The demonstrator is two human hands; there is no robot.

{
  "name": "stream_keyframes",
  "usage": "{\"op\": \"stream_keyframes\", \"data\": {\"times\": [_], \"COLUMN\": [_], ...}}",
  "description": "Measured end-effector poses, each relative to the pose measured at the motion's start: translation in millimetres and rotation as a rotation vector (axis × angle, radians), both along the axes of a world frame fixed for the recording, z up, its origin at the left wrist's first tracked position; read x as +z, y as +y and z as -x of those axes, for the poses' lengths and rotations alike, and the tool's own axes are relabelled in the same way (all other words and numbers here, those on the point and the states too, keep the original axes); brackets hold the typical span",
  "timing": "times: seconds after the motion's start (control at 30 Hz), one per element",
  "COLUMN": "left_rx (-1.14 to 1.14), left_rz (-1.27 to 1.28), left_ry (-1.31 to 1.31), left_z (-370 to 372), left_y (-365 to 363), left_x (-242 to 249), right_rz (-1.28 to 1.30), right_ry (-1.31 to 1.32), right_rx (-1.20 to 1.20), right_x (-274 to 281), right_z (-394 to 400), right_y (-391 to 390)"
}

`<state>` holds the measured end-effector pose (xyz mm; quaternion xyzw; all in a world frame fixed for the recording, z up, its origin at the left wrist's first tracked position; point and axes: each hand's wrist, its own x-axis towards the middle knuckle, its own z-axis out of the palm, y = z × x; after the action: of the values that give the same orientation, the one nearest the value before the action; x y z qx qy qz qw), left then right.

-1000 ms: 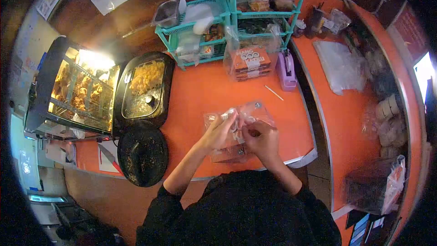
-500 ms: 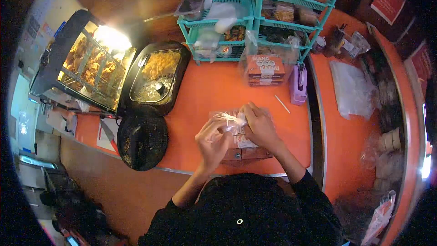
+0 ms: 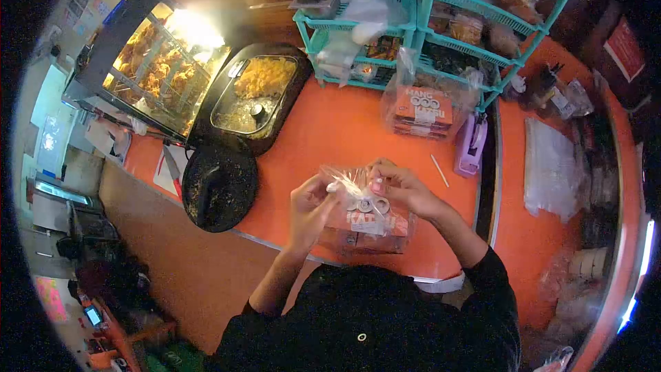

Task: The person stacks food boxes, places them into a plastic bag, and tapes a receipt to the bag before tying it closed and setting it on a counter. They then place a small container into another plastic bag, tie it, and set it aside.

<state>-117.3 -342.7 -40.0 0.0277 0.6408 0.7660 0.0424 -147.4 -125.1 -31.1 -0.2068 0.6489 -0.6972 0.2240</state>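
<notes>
A clear plastic bag [image 3: 348,178] with an orange printed box [image 3: 368,222] inside rests on the orange counter near its front edge. My left hand [image 3: 313,207] pinches the bag's gathered top from the left side, its fingers closed on the plastic. On the right side, my right hand [image 3: 406,189] holds another part of the bag's top between thumb and fingers. The bag's top is bunched up between both hands, above the box.
Behind are bagged orange boxes [image 3: 423,111], a purple tape dispenser [image 3: 471,145] and teal racks [image 3: 361,41]. A white stick [image 3: 439,170] lies right. To the left are a black lid [image 3: 219,186], a pan [image 3: 255,96], a knife [image 3: 172,169] and a lit food warmer [image 3: 155,69].
The view has shifted. My hands have moved apart at the bag's top, and more of the box's print now shows between them.
</notes>
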Motion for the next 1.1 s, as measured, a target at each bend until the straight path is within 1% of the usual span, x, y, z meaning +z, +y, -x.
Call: {"op": "stream_keyframes", "data": {"times": [0.03, 0.1, 0.13, 0.2, 0.23, 0.3, 0.33, 0.4, 0.43, 0.5, 0.53, 0.6, 0.63, 0.67, 0.7, 0.73, 0.8, 0.83, 0.9, 0.93, 1.0, 1.03, 1.1], "left_rx": [0.005, 0.015, 0.015, 0.038, 0.035, 0.131, 0.132, 0.051, 0.045, -0.077, -0.082, -0.086, -0.085, -0.086, -0.101, -0.116, -0.102, -0.087, -0.076, -0.057, -0.093, -0.121, -0.163], "left_rz": [0.003, 0.268, 0.271, 0.506, 0.511, 0.691, 0.686, 0.604, 0.603, 0.386, 0.385, 0.373, 0.365, 0.363, 0.267, 0.171, 0.156, 0.145, 0.169, 0.2, 0.223, 0.251, 0.219], "left_ry": [-0.006, 0.216, 0.21, 0.178, 0.172, 0.181, 0.181, 0.174, 0.172, 0.144, 0.146, 0.318, 0.406, 0.407, 0.376, 0.346, 0.31, 0.271, 0.25, 0.222, 0.186, 0.145, 0.131], "left_z": [2.3, 8.0, 7.8, 3.8, 0.9, 0.5, 4.3, 4.2, 1.0, 4.4, 4.5, 7.4, 8.4, 7.9, 7.1, 7.1, 11.2, 13.1, 15.7, 16.4, 18.1, 18.1, 20.6], "left_y": [-2.4, -9.7, -10.8, -13.5, -21.0, -34.8, -34.7, -35.6, -35.6, -29.3, -27.3, -21.6, -18.9, -15.4, -11.1, -7.5, -1.7, 1.1, 5.9, 7.1, 4.8, 3.9, 2.1], "left_x": [-3.5, -9.5, -6.6, 2.1, -6.2, -29.2, -27.2, -21.5, -21.3, -20.0, -19.2, -17.9, -17.2, -16.1, -14.6, -13.0, -9.8, -8.4, -8.2, -7.8, -5.9, -5.2, -13.7], "right_rz": [0.003, -0.084, -0.081, -0.412, -0.407, -0.293, -0.297, -0.438, -0.44, -0.408, -0.41, -0.509, -0.512, -0.455, -0.396, -0.398, -0.305, -0.309, -0.434, -0.44, -0.456, -0.46, -0.32], "right_ry": [-0.006, 0.284, 0.278, 0.696, 0.689, 0.518, 0.519, 0.515, 0.51, 0.711, 0.711, 0.341, 0.341, 0.247, 0.155, 0.157, 0.208, 0.212, 0.409, 0.414, 0.201, 0.203, 0.18], "right_rx": [0.005, 0.15, 0.15, 0.187, 0.186, 0.172, 0.173, 0.089, 0.085, -0.064, -0.068, -0.122, -0.124, -0.172, -0.22, -0.223, -0.352, -0.359, -0.483, -0.489, -0.495, -0.502, -0.513], "right_x": [-0.8, -3.1, -2.5, -2.6, -14.0, -38.5, -32.4, -17.8, -12.4, -0.3, 2.5, 6.2, 10.6, 16.4, 19.8, 17.3, 3.1, -2.7, -10.5, -9.4, -7.9, -10.1, -18.2], "right_z": [2.7, 9.7, 15.8, 25.7, 23.3, 25.2, 26.7, 16.3, 11.1, 11.4, 7.3, -3.8, -9.3, -14.4, -17.9, -19.0, -19.5, -19.5, -17.9, -17.6, -17.6, -17.1, -13.7], "right_y": [2.1, 9.0, 15.4, 32.4, 40.8, 55.6, 55.9, 53.6, 52.4, 52.8, 50.0, 40.4, 33.4, 24.8, 17.3, 11.9, 2.8, -2.3, -12.4, -16.4, -22.5, -23.8, -26.5]}}
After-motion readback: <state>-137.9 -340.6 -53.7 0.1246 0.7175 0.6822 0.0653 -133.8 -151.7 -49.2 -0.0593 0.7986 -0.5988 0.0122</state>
